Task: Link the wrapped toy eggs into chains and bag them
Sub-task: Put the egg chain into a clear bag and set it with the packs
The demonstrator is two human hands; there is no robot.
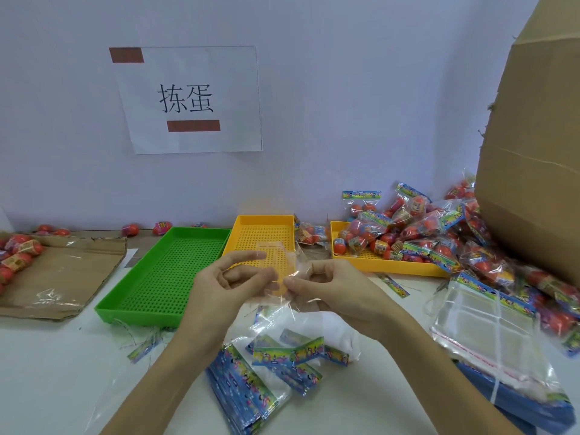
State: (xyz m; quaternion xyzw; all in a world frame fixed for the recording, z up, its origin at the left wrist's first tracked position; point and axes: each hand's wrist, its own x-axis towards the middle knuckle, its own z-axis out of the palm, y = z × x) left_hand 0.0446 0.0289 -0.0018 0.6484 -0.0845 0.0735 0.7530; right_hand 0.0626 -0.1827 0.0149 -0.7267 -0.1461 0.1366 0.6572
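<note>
Far to the left of the hands, a flattened cardboard sheet lies on the white table with wrapped red toy eggs piled at its left edge. Between it and the hands sits an empty green perforated tray, and a few loose eggs lie along the wall behind it. The left hand and right hand meet in the middle, each pinching an edge of a small clear plastic bag between thumb and fingertips, held up above the table. Just behind the hands is a yellow perforated tray. Below the hands, near the wrists, lie stacks of blue printed header cards in clear wrap. To the right, a second yellow tray holds bagged eggs, which spill on toward a tall cardboard box. A bundle of clear bags lies right of the right forearm.
</note>
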